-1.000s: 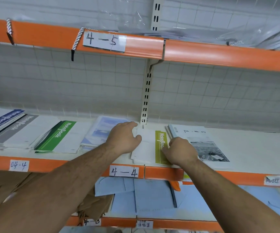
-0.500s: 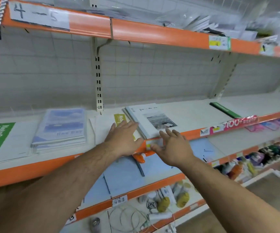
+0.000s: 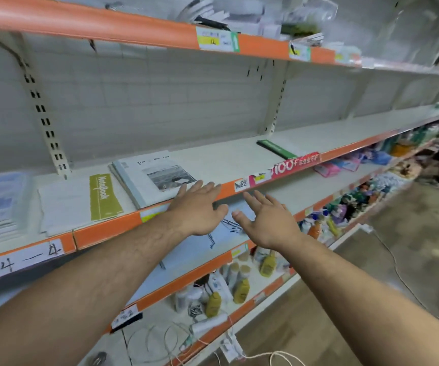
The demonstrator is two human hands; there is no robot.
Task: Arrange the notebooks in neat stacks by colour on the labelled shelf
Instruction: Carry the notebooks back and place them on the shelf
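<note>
Two bare forearms enter from the near edge, uncovered as far as they can be seen. The left forearm [image 3: 112,262] is broad, its back covered with fine dark hairs, with shallow creases at the wrist. The right forearm [image 3: 358,283] looks smoother, its hair sparser. Each ends in a bare grip: the left grip [image 3: 200,207] shows lined knuckles, and the right grip [image 3: 268,223] has a short, pale nail on its thumb [image 3: 235,213].
</note>
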